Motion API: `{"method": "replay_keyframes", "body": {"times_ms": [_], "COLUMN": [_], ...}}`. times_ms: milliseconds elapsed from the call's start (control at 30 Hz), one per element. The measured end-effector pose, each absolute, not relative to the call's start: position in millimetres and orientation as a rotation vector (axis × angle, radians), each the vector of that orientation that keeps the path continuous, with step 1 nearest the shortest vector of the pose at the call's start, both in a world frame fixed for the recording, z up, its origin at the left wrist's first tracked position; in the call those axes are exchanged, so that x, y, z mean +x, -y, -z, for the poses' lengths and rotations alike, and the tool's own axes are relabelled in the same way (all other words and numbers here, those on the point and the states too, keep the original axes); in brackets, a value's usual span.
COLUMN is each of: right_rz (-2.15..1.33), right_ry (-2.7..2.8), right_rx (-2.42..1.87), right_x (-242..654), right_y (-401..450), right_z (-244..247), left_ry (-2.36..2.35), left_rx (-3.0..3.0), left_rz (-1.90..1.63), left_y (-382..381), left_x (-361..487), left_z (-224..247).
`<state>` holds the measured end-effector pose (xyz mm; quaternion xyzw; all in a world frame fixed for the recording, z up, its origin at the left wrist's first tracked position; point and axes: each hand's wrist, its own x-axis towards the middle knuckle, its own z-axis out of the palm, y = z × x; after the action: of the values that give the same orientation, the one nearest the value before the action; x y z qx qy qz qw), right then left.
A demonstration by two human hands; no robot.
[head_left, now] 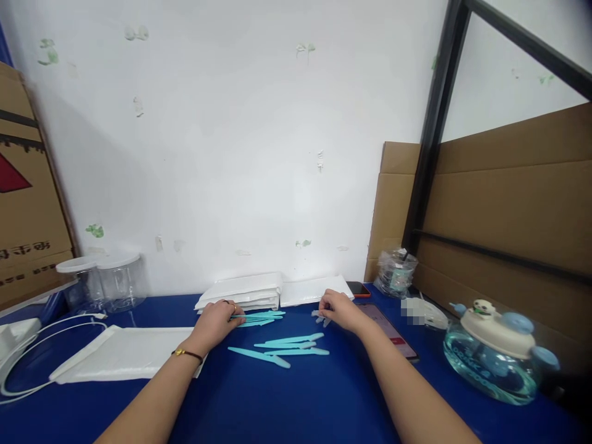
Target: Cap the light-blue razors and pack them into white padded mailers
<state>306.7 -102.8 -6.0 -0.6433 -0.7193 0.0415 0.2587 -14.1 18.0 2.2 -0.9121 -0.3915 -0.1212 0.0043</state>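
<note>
My left hand (pixel 221 320) is at the left end of a small bunch of turquoise plastic sticks (pixel 263 318), its fingers closed on them. Nearer to me, several more turquoise sticks (pixel 277 353) lie loosely crossed on the blue table (pixel 287 407). To the right, my right hand (pixel 337 308) has its fingertips pinched at some small translucent pieces (pixel 320 318); whether one is between the fingers is too small to tell.
White packets (pixel 245 290) are stacked by the wall, with another packet (pixel 129 351) and a white cable at left. Clear jars (pixel 120 283) stand behind. At right are a tablet (pixel 388 330), a phone (pixel 358 288), a wrapped cup (pixel 396 274) and a teal bottle (pixel 494 357).
</note>
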Motion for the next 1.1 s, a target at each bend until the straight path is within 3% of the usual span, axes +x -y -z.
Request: {"method": "replay_keyframes", "body": {"times_ms": [367,700,1100], "right_rz": [-0.406,-0.224,-0.24], "right_ry": [2.191,2.174,2.092], "right_rx": [-1.755,-1.594,-1.694], "right_x": [283,265,284], "right_y": [113,109,112], "right_z": [0,-3,0], "left_ry": [1.039,0.932,1.247], "left_rx": [-3.105,-3.072,-2.98], "left_rz": [0.6,0.48,0.538], "left_y": [16,15,-9], "left_x": [10,20,-11], "left_z": [-2,1,1]}}
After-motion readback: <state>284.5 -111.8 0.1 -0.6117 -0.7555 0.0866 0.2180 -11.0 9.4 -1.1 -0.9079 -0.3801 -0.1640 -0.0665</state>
